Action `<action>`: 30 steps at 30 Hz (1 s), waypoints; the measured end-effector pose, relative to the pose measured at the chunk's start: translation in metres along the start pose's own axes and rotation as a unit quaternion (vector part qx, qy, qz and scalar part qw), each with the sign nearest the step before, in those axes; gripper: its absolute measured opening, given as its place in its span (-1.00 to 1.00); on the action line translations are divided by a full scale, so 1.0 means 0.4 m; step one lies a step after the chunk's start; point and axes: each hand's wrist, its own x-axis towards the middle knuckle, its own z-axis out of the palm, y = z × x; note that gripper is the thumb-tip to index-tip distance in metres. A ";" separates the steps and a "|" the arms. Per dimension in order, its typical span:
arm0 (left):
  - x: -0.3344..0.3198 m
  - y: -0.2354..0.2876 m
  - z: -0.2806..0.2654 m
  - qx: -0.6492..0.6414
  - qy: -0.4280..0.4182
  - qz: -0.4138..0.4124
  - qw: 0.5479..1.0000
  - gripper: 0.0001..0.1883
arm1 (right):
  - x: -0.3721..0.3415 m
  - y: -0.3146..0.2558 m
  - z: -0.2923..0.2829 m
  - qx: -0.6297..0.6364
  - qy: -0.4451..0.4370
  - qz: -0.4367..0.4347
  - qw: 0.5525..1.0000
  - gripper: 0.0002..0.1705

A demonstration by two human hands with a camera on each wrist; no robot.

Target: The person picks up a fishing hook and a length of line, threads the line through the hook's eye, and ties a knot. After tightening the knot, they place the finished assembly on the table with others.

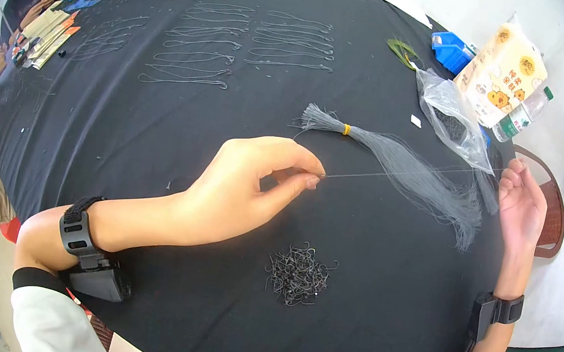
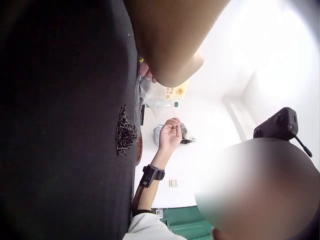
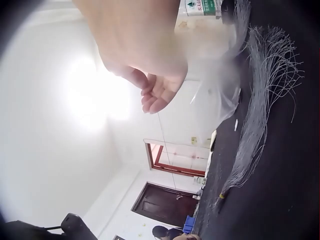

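The left hand (image 1: 242, 188) pinches one end of a thin grey line (image 1: 372, 174) between thumb and fingertips; whether a hook is there is too small to tell. At the far right the right hand (image 1: 522, 205), fingers curled, pinches the line's other part, and the line runs taut between the hands. Below it on the black cloth lies a bundle of grey lines (image 1: 403, 168) tied with a yellow band (image 1: 346, 130). A heap of small dark hooks (image 1: 299, 274) lies nearer the body. In the right wrist view the line leaves the right hand's (image 3: 159, 92) fingertips.
Looped lines (image 1: 209, 31) lie in rows across the far cloth. At the right back are a plastic bag (image 1: 449, 114), a tissue pack (image 1: 502, 75), a bottle (image 1: 523, 116) and a blue tray (image 1: 452, 52). Other people sit at the left edge.
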 end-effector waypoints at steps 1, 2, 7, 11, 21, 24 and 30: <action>-0.001 -0.001 0.002 0.021 0.010 0.022 0.999 -0.88 | -0.001 0.001 -0.003 -0.003 0.004 0.002 1.000 -0.83; -0.001 -0.001 0.002 0.042 0.021 0.045 0.998 -0.87 | -0.002 0.002 -0.005 -0.007 0.007 0.005 1.000 -0.83; 0.000 0.002 -0.001 0.092 0.043 0.089 0.991 -0.87 | -0.006 0.003 -0.003 -0.044 0.004 0.009 0.999 -0.83; -0.001 -0.003 0.002 0.121 0.051 0.108 0.985 -0.87 | -0.015 0.008 0.000 -0.060 0.022 0.010 0.998 -0.84; -0.002 0.000 0.009 0.144 0.053 0.187 0.970 -0.84 | -0.046 0.015 0.007 -0.093 0.045 0.004 0.995 -0.82; -0.004 0.002 0.008 0.146 0.048 0.199 0.968 -0.83 | -0.047 0.026 0.017 -0.098 0.041 0.006 0.994 -0.81; -0.005 0.005 0.011 0.141 0.056 0.202 0.968 -0.84 | -0.055 0.031 0.041 -0.090 0.047 0.001 0.995 -0.83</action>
